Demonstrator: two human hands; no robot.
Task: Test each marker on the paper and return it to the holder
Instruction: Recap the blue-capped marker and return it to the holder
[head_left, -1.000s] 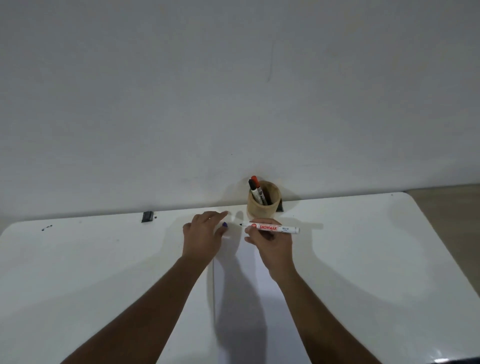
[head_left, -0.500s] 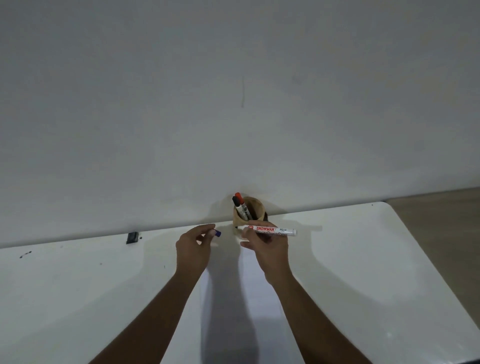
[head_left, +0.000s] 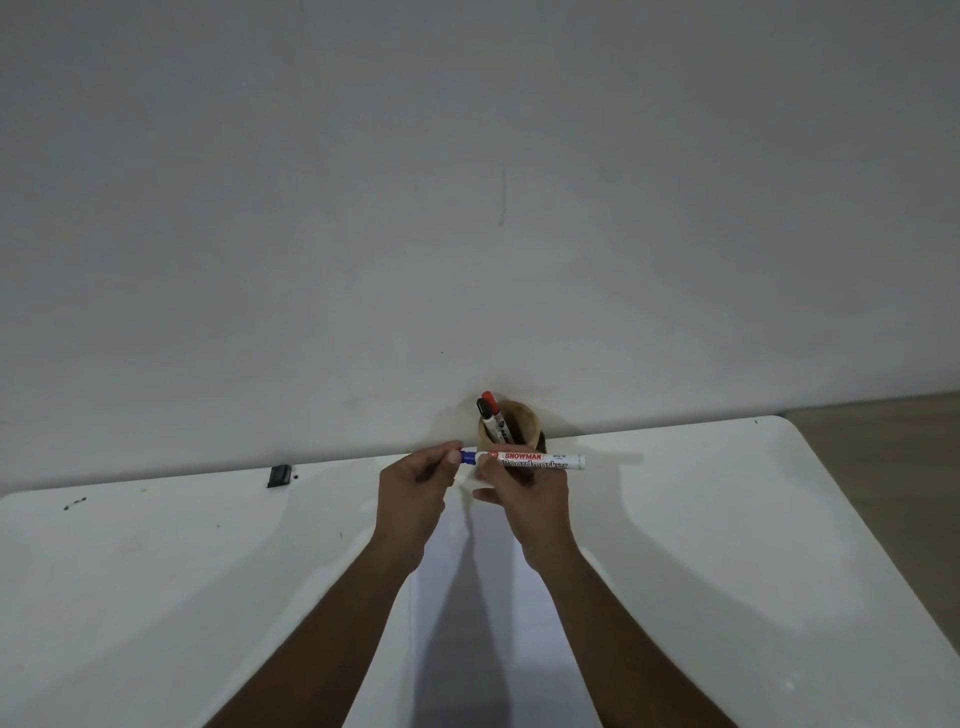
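My right hand (head_left: 524, 493) grips a white board marker (head_left: 545, 461) that lies level, pointing left. My left hand (head_left: 415, 488) pinches its blue cap (head_left: 468, 457), which sits at the marker's left end. Both hands hover above the far end of a white sheet of paper (head_left: 488, 613) on the table. Just behind them a round tan holder (head_left: 522, 423) stands against the wall with a red-capped marker (head_left: 491, 408) and a black-capped marker (head_left: 485, 415) upright inside it.
The white table (head_left: 727, 545) has a rounded far right corner, with brown floor (head_left: 883, 441) beyond it. A small black clip (head_left: 279, 475) lies at the table's back edge on the left. A plain wall rises behind.
My left hand has brought the blue cap rightward onto the marker's left end; earlier cap and marker were apart. The view has tilted up slightly.
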